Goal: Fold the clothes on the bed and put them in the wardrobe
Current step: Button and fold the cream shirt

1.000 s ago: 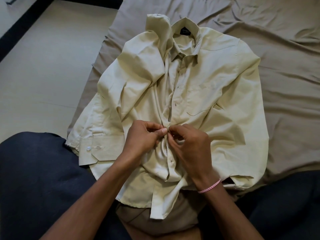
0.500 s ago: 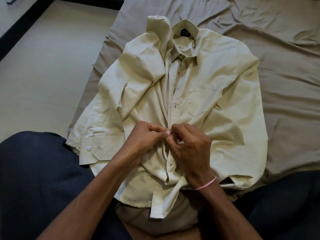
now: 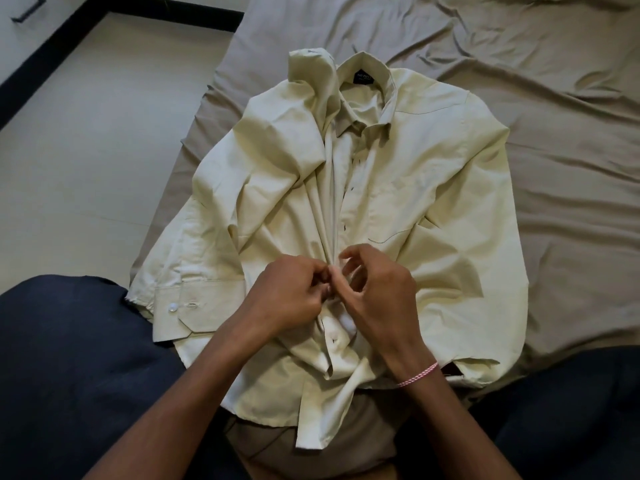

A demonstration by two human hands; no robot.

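The right hand [image 3: 377,299] has loosened since a second ago: its forefinger [image 3: 360,250], then tucked down against the cloth, now arches up clear of it, and the other fingers have spread a little. The left hand [image 3: 287,299] has stayed put, and the shirt [image 3: 433,188] lies as it did.

The pale yellow shirt is spread front-up on the near left corner of the bed [image 3: 554,133], collar [image 3: 363,69] far, hem near, and its left edge hangs over the bed's side above the floor [image 3: 86,133]. Both hands meet on the placket [image 3: 334,209], low on the shirt's front. The left hand is tightly curled, its fingertips [image 3: 317,277] bunching the cloth just left of the placket. The right hand is half open; its thumb lies along the placket's edge and the lower fingers curl in behind it, pinching the cloth, while the forefinger touches nothing. The two hands' fingertips almost touch, with the placket between them. The button they work at is hidden under the fingers. From the pinch, folds of cloth fan out toward the far shoulders.

A buttoned cuff [image 3: 194,313] lies flat at the near left, just beside the left wrist. A pink-and-white bracelet [image 3: 417,374] circles the right wrist. The person's dark-clad legs [image 3: 69,375] flank the shirt's hem on both sides.
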